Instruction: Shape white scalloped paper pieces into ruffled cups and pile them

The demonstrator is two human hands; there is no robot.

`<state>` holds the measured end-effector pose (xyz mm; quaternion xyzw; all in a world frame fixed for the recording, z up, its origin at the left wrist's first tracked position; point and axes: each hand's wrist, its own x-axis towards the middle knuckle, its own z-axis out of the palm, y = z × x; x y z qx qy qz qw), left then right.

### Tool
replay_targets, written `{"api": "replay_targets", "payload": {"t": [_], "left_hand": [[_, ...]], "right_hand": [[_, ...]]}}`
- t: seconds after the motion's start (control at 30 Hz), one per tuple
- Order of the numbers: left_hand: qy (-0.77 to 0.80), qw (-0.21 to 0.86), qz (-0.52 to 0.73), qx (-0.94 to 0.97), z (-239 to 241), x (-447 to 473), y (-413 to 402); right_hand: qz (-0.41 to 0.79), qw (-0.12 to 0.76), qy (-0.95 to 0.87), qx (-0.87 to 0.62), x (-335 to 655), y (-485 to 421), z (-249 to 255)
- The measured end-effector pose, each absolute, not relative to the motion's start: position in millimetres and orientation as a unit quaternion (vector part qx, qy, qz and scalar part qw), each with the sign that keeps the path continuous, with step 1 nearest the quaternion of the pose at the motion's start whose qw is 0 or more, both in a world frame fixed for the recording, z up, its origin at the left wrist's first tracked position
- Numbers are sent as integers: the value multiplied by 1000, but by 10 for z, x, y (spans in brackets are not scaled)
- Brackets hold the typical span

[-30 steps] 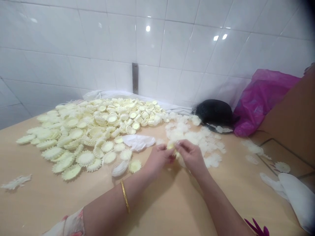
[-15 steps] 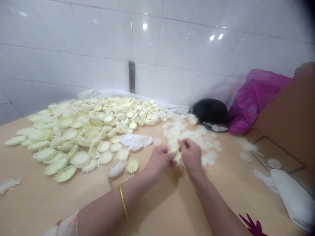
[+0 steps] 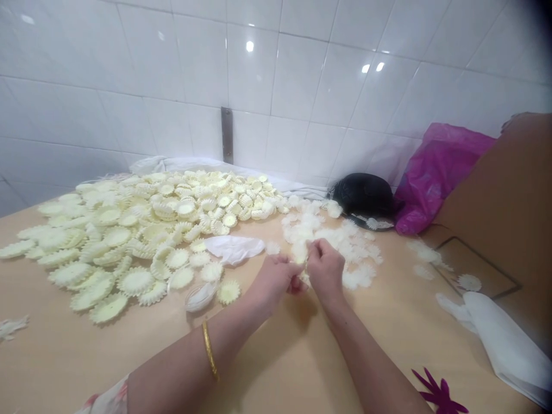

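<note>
Thumb and fingers of the left hand (image 3: pixel 276 280) are pinching a small pale scalloped piece (image 3: pixel 305 279) out in front of the wearer, low over the table (image 3: pixel 371 351). The right hand (image 3: pixel 325 267) is curling in against its other side, thumb and forefinger pressed together — the view is blurred there, so I cannot tell whether they are gripping the piece's edge or something thin beside it.

The piece is looking light and thin, probably soft enough to bend, with a toothed rim that is likely to crease or tear under a hard squeeze. A gentle hold across the flat middle, clear of the points, should be kindest to it; slipping seems a small worry.

Just beyond the hands, a loose spread of thin white pieces (image 3: pixel 360 256) is lying on the tabletop. To the left, a white cloth (image 3: pixel 235 249), a single yellow disc (image 3: pixel 229 292) and an oval white bundle (image 3: pixel 201 296) are resting near the left forearm, which is wearing a gold bangle (image 3: pixel 209 351). Behind them a broad heap of pale yellow discs (image 3: pixel 117 237) is covering the table's left side — and farther right, a black object (image 3: pixel 363 194) and a magenta plastic bag (image 3: pixel 435 175) are sitting against the tiled wall (image 3: pixel 194 57).
</note>
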<state>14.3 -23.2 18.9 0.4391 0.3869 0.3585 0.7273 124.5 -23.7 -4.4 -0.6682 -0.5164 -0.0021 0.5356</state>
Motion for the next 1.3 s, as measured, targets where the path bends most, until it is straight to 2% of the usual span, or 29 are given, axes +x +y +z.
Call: {"api": "replay_targets", "payload": {"t": [0.1, 0.27, 0.43, 0.63, 0.73, 0.83, 0.93, 1.03, 1.2, 1.3], "left_hand": [[384, 729, 344, 451, 258, 139, -328], [341, 751, 240, 511, 225, 149, -424], [393, 687, 297, 534, 35, 128, -224], [392, 680, 330, 525, -19, 125, -151], [398, 675, 348, 515, -22, 125, -133], [404, 682, 365, 489, -38, 122, -108], [390, 684, 379, 486, -74, 119, -89], [378, 689, 385, 483, -112, 119, -77], [370, 710, 408, 439, -93, 120, -84], [353, 725, 405, 432, -46, 113, -92]], "right_hand": [[-34, 521, -504, -688, 1367, -201, -62], [-77, 505, -457, -728, 1747, -131, -126], [-96, 483, -531, -690, 1752, -73, -202], [-87, 508, -527, -676, 1742, -135, -165], [-23, 548, -500, -670, 1696, -194, -86], [131, 584, -504, -622, 1578, -254, -11], [273, 560, -564, -543, 1448, -310, 24], [297, 516, -599, -535, 1371, -342, 21], [343, 519, -579, -527, 1370, -347, 8], [297, 509, -589, -553, 1374, -351, 14]]}}
